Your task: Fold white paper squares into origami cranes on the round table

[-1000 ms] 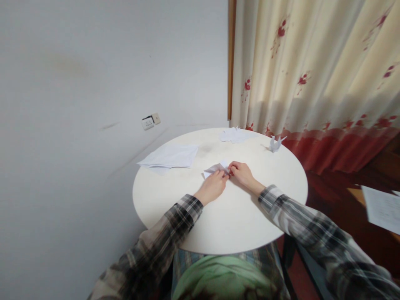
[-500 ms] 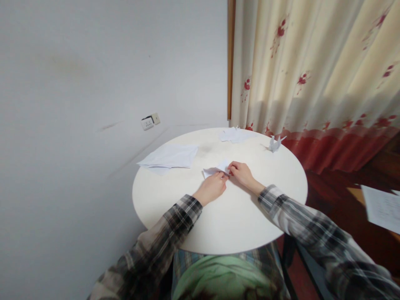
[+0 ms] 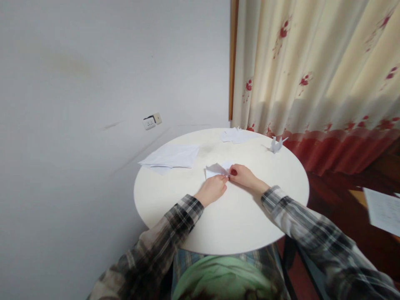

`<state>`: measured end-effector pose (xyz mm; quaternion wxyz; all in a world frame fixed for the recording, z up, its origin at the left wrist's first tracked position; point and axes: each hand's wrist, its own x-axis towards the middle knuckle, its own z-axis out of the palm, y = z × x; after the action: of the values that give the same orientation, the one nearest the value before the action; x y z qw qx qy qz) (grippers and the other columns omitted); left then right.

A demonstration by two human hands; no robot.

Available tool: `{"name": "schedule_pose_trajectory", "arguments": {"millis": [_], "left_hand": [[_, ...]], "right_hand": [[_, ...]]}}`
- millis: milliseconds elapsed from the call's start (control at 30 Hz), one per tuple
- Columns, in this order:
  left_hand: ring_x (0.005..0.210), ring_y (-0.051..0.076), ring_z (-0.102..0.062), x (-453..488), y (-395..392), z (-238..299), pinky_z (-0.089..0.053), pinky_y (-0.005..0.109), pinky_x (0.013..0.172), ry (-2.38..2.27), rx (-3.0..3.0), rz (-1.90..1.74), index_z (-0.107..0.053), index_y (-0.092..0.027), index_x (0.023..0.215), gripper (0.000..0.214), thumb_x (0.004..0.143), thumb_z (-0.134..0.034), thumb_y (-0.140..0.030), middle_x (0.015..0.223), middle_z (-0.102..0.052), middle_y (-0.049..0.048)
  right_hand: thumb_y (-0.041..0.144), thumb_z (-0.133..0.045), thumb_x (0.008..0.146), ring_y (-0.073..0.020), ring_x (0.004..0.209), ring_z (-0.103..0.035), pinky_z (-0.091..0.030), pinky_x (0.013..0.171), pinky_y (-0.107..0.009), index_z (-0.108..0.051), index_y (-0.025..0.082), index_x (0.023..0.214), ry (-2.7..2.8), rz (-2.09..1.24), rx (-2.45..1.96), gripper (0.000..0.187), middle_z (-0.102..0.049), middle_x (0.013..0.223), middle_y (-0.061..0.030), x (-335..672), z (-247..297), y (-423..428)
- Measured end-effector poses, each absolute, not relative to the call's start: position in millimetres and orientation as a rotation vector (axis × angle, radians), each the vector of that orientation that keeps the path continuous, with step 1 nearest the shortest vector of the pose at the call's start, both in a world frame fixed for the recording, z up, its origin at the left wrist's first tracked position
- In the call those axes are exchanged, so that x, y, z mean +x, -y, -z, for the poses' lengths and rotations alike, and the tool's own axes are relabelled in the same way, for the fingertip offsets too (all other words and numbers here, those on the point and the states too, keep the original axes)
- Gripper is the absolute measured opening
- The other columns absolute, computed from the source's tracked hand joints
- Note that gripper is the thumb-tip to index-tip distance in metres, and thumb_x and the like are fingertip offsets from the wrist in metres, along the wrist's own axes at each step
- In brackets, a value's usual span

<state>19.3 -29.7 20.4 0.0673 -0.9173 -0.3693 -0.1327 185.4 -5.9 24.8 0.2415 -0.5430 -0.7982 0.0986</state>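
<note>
A small folded sheet of white paper (image 3: 215,169) lies near the middle of the round white table (image 3: 231,225). My left hand (image 3: 213,190) is closed on its near edge, the fingertips partly hidden under the curled fingers. From the right, my right hand (image 3: 242,175) pinches the paper's near right corner between thumb and forefinger. The fingertips of both hands almost meet there. One flap of the paper stands up, shaded grey, behind my left hand.
A stack of white paper (image 3: 175,156) lies at the table's left. Loose paper pieces (image 3: 236,135) lie at the far edge, and a folded paper crane (image 3: 276,145) stands at the far right. Behind are a wall with a socket (image 3: 149,122) and a flowered curtain (image 3: 300,83).
My right hand has drawn down to the near right corner, closer to my left fingertips. The paper's left flap now stands higher. The view has shifted slightly.
</note>
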Motion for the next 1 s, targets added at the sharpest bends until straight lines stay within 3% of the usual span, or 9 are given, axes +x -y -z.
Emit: {"name": "schedule_pose_trajectory", "arguments": {"millis": [367,733,1000], "left_hand": [[0.099,0.019,-0.056,21,31,-18,-0.045,0.03,0.085,1.143,-2.738,0.398,-0.05,-0.011,0.109,0.032,0.079,-0.039,-0.011,0.106,-0.06,0.0114],[0.097,0.02,-0.057,24,34,-20,-0.047,0.032,0.082,1.119,-2.715,0.326,-0.052,-0.009,0.108,0.031,0.08,-0.039,-0.01,0.105,-0.06,0.0129],[0.108,0.02,-0.052,22,34,-18,-0.043,0.032,0.089,1.093,-2.724,0.323,-0.049,-0.009,0.111,0.033,0.08,-0.039,-0.011,0.115,-0.056,0.0142]], "right_hand": [[0.029,-0.049,0.08,-0.0134,0.068,-0.054,-0.031,0.059,-0.022,-0.062,0.016,0.077,2.159,-0.229,-1.649,0.018,-0.064,0.078,-0.0055,187,-16,-5],[0.032,-0.062,0.07,-0.0121,0.062,-0.05,-0.031,0.054,-0.021,-0.059,0.016,0.078,2.088,-0.323,-1.68,0.018,-0.062,0.074,-0.0038,192,-13,-17],[0.03,-0.064,0.067,-0.011,0.06,-0.048,-0.032,0.055,-0.021,-0.059,0.015,0.076,2.026,-0.365,-1.597,0.018,-0.058,0.069,-0.0011,195,-7,-18]]}}
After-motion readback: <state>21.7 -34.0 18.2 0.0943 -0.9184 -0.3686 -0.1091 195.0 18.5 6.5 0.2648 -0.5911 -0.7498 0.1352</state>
